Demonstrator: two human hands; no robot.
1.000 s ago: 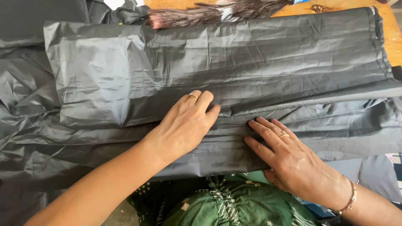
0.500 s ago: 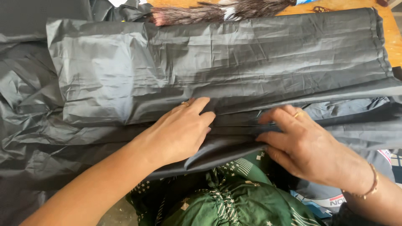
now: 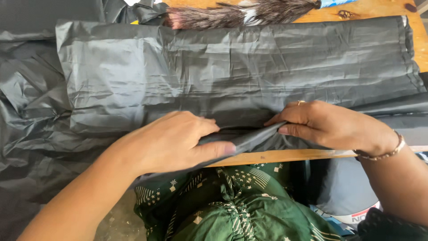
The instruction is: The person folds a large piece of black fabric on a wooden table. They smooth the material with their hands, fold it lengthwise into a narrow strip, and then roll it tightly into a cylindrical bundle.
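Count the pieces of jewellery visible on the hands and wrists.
2. A thin gold ring sits on a finger of the right hand; a beaded gold bracelet circles the right wrist. The left hand's fingers curl under, so more may be hidden.

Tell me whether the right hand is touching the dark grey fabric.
Touching. The head view shows the right hand pinching the near edge of the dark grey fabric, with the cloth gathered between thumb and fingers above the wooden table edge.

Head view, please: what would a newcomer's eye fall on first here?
A broad sheet of dark grey fabric spreads, folded and creased, across the wooden table. At its near edge, the left hand and right hand pinch a fold between them. A furry brown strip lies along the far edge.
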